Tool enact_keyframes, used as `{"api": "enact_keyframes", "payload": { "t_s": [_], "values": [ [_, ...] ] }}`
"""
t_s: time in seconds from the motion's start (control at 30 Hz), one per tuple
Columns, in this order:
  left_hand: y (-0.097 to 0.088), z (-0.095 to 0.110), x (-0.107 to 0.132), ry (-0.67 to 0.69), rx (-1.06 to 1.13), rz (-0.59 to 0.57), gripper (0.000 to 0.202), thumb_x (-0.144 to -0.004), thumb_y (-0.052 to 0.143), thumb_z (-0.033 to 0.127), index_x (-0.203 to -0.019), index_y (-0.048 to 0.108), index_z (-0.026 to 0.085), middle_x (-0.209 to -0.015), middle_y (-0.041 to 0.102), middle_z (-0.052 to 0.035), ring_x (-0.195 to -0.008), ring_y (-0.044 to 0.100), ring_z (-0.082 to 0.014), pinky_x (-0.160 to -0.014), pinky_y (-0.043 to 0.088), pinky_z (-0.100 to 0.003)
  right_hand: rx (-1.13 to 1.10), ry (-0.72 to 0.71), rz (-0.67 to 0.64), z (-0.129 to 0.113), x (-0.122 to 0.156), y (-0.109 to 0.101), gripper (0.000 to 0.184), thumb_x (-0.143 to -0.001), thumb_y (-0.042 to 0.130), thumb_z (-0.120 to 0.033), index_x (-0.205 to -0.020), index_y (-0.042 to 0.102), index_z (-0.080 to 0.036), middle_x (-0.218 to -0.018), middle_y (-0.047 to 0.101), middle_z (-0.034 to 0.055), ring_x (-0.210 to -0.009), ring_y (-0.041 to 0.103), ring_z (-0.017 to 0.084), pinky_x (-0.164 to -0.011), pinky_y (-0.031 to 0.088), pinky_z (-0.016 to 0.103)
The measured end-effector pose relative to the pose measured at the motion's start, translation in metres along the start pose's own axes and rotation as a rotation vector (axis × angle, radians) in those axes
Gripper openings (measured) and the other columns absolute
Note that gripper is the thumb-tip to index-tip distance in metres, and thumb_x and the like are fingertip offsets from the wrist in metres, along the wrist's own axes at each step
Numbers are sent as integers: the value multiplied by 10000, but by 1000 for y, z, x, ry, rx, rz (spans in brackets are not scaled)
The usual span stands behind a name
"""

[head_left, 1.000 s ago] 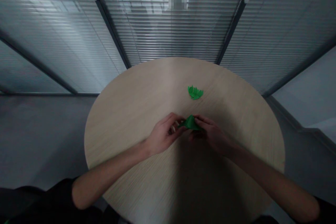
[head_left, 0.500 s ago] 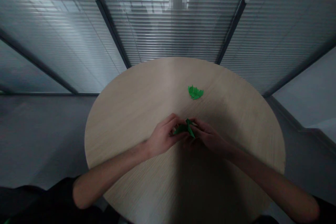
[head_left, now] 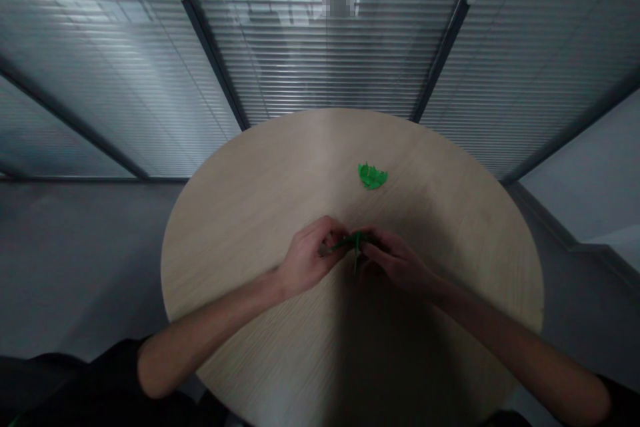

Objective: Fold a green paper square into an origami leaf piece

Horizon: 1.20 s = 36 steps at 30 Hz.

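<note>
Head view: left hand (head_left: pixel 306 260) and right hand (head_left: pixel 396 261) meet over the near-middle of the round wooden table (head_left: pixel 240 213), both pinching a small green paper piece (head_left: pixel 353 244) between them. Fingertips of each hand are closed together on it, thumbs against forefingers; paper is mostly hidden, seen edge-on, one thin strip hanging down. Can't tell if it touches the table. A second green folded shape (head_left: pixel 373 175) lies farther back, slightly right, well apart from the hands. Slatted blinds (head_left: pixel 320 47) are beyond the table. Judgement: the paper looks very light, thin, floppy, easy to crumple or tear; best held by fingertips at creased edges or corners, light pressure.
</note>
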<state>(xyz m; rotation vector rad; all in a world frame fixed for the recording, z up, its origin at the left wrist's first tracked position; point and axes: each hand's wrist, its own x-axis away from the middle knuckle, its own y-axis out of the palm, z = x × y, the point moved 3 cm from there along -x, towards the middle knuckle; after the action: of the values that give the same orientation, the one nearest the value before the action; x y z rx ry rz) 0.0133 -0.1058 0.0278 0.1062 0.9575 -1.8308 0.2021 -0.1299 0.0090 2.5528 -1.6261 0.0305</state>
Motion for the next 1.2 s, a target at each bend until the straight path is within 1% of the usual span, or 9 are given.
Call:
{"api": "enact_keyframes", "payload": {
  "t_s": [0.13,0.27,0.37,0.53,0.77,0.9,1.0,1.1,1.2],
  "values": [
    [-1,3,-2,45,14,11,28,-940,686,173,-943,661,163,-820,630,-7,-728,589,-133,-647,472,-234,123,-60,57,-5,2,0,315,-972,651,-451,-1131,686,-181,-990,704,59,-804,674,158,-727,569,287],
    [0,3,-2,84,42,17,43,-935,697,153,-924,655,159,-831,626,-9,-729,585,-129,-649,469,-227,166,-61,81,-4,4,3,352,-922,724,-454,-1154,687,-192,-908,696,32,-748,653,153,-679,556,275],
    [-1,1,-1,109,63,22,45,-934,693,133,-930,657,159,-846,621,-14,-742,590,-131,-659,473,-230,187,-65,95,-2,5,3,342,-900,752,-424,-1155,694,-204,-941,706,37,-773,667,161,-695,564,284],
    [-1,0,-1,125,70,20,66,-929,683,99,-930,656,160,-862,624,-19,-763,603,-134,-669,481,-232,233,-117,106,-5,6,2,328,-889,754,-351,-1182,693,-218,-1032,737,54,-883,704,184,-794,589,317],
    [-1,0,0,112,73,8,74,-931,666,93,-954,664,164,-875,630,-25,-760,606,-133,-670,486,-238,242,-140,125,-6,5,2,316,-869,770,-336,-1141,675,-208,-1023,737,48,-872,713,175,-787,598,305],
    [0,0,-1,78,78,3,46,-936,663,122,-929,659,167,-863,625,-22,-755,595,-133,-657,476,-240,244,-129,133,-5,5,0,296,-877,767,-367,-1103,675,-197,-980,735,46,-838,714,171,-754,593,293],
    [1,0,-2,-24,105,-21,47,-957,657,174,-913,644,170,-828,627,-10,-736,593,-130,-634,470,-233,234,-106,147,-4,4,-1,290,-934,707,-424,-1099,678,-186,-898,740,44,-786,721,173,-721,581,293],
    [2,-2,-2,-146,129,-60,79,-983,636,235,-937,640,171,-819,645,-8,-707,597,-125,-610,473,-228,217,-107,148,-4,3,-2,329,-981,638,-477,-1098,703,-176,-838,754,49,-750,729,178,-705,577,299],
    [3,-3,-2,-186,132,-82,120,-989,633,285,-956,651,171,-828,664,-14,-699,607,-128,-597,479,-230,223,-120,161,-5,2,-3,354,-987,625,-510,-1048,729,-177,-810,750,47,-730,728,182,-687,580,302]
  ]
}}
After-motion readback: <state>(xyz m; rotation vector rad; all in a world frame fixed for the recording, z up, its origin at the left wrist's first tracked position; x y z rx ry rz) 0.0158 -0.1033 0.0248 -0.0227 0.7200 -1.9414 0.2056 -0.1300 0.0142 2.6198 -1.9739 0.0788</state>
